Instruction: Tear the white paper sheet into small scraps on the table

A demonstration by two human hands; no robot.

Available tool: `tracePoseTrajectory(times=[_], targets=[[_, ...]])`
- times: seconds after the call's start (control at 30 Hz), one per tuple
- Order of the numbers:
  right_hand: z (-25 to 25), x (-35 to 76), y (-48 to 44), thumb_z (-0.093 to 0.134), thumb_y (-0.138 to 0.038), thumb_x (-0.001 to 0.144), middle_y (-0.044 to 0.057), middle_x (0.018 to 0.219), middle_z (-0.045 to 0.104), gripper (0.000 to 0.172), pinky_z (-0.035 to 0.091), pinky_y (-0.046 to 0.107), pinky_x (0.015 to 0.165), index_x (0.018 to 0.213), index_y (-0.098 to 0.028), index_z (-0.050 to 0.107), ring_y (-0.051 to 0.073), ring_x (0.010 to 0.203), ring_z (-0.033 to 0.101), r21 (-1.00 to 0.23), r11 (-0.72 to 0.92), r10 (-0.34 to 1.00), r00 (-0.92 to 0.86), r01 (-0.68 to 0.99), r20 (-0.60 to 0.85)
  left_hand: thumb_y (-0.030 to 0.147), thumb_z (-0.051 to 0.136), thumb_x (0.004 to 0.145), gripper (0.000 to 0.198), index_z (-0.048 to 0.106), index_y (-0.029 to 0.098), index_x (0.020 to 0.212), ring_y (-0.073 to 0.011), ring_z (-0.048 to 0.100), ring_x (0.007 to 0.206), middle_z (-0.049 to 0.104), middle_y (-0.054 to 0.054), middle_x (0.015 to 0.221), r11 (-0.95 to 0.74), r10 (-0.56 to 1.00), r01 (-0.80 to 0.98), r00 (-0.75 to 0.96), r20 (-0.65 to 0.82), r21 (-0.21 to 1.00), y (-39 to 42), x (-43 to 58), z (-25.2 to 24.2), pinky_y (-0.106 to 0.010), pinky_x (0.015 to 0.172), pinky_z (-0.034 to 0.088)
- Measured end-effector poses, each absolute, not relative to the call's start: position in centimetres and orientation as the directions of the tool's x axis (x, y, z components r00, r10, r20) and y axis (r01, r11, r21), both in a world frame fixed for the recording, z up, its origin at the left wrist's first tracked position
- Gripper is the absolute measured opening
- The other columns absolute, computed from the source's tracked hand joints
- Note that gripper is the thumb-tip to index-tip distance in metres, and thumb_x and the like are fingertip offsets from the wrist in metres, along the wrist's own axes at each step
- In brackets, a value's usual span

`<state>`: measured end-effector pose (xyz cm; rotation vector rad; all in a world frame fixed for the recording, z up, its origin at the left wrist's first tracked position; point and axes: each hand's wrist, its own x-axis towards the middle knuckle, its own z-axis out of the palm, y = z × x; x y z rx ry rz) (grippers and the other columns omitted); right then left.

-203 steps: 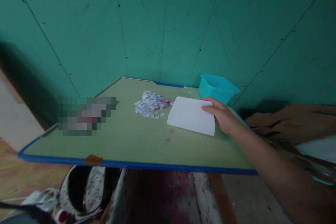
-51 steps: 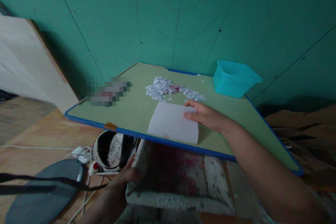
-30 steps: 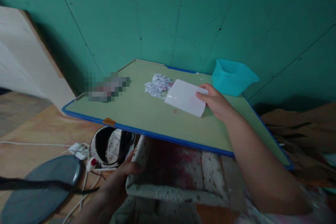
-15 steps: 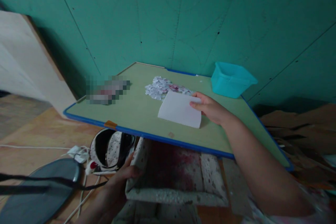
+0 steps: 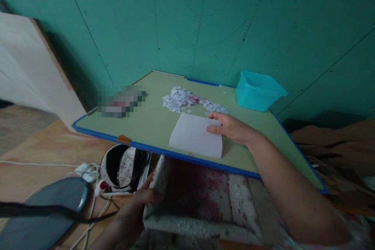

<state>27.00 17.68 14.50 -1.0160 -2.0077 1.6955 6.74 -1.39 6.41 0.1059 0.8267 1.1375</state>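
Observation:
My right hand (image 5: 230,128) pinches the right edge of a white sheet of paper (image 5: 195,136), thumb on top. The sheet lies low over the front part of the table (image 5: 140,119). Behind it sits a heap of small white paper scraps (image 5: 177,98), some with reddish print. Below the table's front edge, my left hand (image 5: 143,199) is closed on the left side of a fabric-covered box (image 5: 202,224), open at the top. Its cloth is pale and spotted, and the inside is dark with reddish patches. The fingers on its far side are partly hidden.
A turquoise plastic bin (image 5: 258,91) stands at the table's back right corner against the green wall (image 5: 205,19). A pixelated item (image 5: 121,103) lies at the left. On the floor are a dotted bag (image 5: 124,168), white cables (image 5: 90,218) and a grey round object (image 5: 58,218).
My right hand has drawn the sheet toward the table's front edge, uncovering more scraps behind it. The box in my left hand has shifted slightly right and down.

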Motion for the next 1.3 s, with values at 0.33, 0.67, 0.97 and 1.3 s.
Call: tracePoseTrajectory(times=[0.33,0.67,0.97,1.3], targets=[[15.0,26.9,17.4,0.058,-0.034,0.069,0.001,0.084,0.057,0.030,0.044,0.024,0.057,0.091,-0.019,0.043,0.013,0.069,0.056,-0.930,0.100,0.672,-0.713,0.354,-0.199,0.003,0.043,0.064,0.059,0.042,0.027,0.118,-0.0222,0.061,0.070,0.066,0.002,0.065,0.444,0.836,-0.764,0.165,-0.524,0.468,-1.8,6.9,7.6,-0.031,0.060,0.044],[15.2,27.1,17.5,0.062,-0.025,0.064,0.001,0.089,0.057,0.035,0.047,0.026,0.062,0.093,-0.022,0.042,0.014,0.074,0.057,-0.966,-0.077,0.749,-0.625,0.247,-0.219,0.006,0.053,0.055,0.074,0.033,0.028,0.124,-0.0234,0.060,0.073,0.067,0.002,0.069,0.506,0.792,-0.725,0.176,-0.585,0.467,-1.5,7.3,6.3,-0.029,0.058,0.043],[14.8,27.1,17.6,0.063,-0.028,0.064,0.000,0.082,0.058,0.030,0.046,0.024,0.059,0.088,-0.019,0.046,0.013,0.070,0.057,-0.953,-0.025,0.688,-0.687,0.301,-0.235,0.006,0.049,0.057,0.075,0.030,0.028,0.126,-0.0242,0.061,0.071,0.067,0.001,0.073,0.490,0.809,-0.708,0.152,-0.568,0.509,-1.7,7.2,6.6,-0.028,0.051,0.043],[15.2,27.2,17.6,0.064,-0.024,0.063,0.000,0.088,0.058,0.032,0.046,0.025,0.063,0.090,-0.022,0.046,0.013,0.073,0.057,-0.969,-0.083,0.719,-0.660,0.232,-0.220,0.005,0.046,0.062,0.064,0.037,0.026,0.122,-0.0206,0.060,0.059,0.065,0.001,0.063,0.471,0.842,-0.679,0.155,-0.518,0.563,-1.7,7.1,6.5,-0.028,0.049,0.043]])
